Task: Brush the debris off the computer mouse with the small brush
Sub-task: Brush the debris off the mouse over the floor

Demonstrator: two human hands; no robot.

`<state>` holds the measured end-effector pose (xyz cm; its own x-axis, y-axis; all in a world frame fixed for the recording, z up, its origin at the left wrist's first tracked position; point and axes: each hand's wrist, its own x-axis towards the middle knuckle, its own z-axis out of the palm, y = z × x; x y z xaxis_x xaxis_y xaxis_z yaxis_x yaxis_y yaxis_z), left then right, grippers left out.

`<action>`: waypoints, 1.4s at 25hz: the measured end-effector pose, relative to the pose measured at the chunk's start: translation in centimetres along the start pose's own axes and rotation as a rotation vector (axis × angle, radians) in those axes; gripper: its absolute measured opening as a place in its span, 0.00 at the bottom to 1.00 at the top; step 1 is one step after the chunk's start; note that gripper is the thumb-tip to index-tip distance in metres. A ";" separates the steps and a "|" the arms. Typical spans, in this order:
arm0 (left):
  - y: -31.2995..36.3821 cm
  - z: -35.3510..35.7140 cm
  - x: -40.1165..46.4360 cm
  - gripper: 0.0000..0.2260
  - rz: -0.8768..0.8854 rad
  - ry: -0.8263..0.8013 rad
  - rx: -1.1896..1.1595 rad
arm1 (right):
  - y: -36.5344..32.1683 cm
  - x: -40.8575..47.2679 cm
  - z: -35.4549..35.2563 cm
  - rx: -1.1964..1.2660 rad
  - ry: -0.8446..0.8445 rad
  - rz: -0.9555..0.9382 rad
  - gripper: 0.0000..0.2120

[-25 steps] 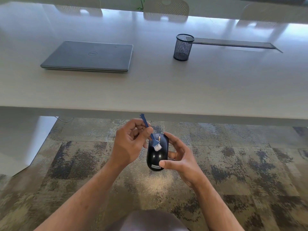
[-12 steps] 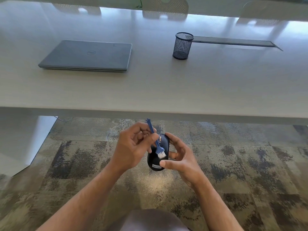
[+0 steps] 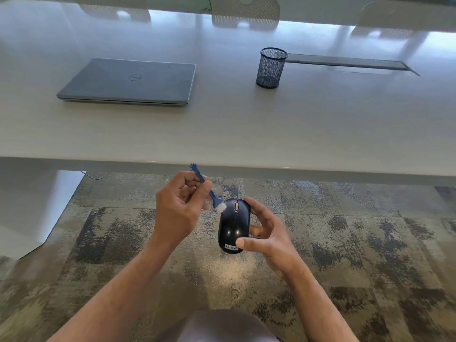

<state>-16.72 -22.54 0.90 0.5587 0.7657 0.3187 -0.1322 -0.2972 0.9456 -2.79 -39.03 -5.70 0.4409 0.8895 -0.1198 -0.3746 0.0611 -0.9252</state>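
We're working below the edge of the desk [image 3: 222, 134], closed Dell laptop [image 3: 128, 81] and mesh pen cup [image 3: 271, 67] sitting on top. Our right hand [image 3: 267, 238] is gripping the black Lenovo mouse [image 3: 233, 225] by its sides, held over the carpet. It's looking light, rigid and glossy, so likely slippery; we're keeping the side grip. Our left hand [image 3: 177, 208] is pinching the small blue brush [image 3: 209, 192] mid-handle, soft white bristles touching the mouse's front-left edge.

Surface [image 3: 246, 124]: pale, glossy, reflecting window light
Floor: mottled carpet [image 3: 345, 243] lying underneath
Far side: chairs [image 3: 245, 11] standing behind
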 end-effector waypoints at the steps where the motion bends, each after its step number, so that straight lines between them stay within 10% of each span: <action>1: 0.2 0.0 -0.1 0.03 0.010 -0.019 -0.021 | 0.0 0.0 -0.1 0.005 0.001 0.002 0.43; 7: 0.0 1.6 -1.9 0.06 0.086 -0.241 -0.027 | 0.0 0.0 0.1 0.004 -0.009 -0.007 0.43; 23: -1.8 0.8 0.8 0.03 -0.100 0.130 0.081 | 0.0 -0.7 0.0 -0.032 -0.010 -0.013 0.42; 35: -1.9 0.7 1.2 0.03 -0.057 -0.099 -0.065 | -0.2 -0.8 -0.1 -0.045 -0.063 0.000 0.43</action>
<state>-15.22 -21.49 -0.60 0.6445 0.7192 0.2594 -0.1489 -0.2148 0.9653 -2.98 -39.84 -5.45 0.3880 0.9164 -0.0983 -0.3369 0.0417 -0.9406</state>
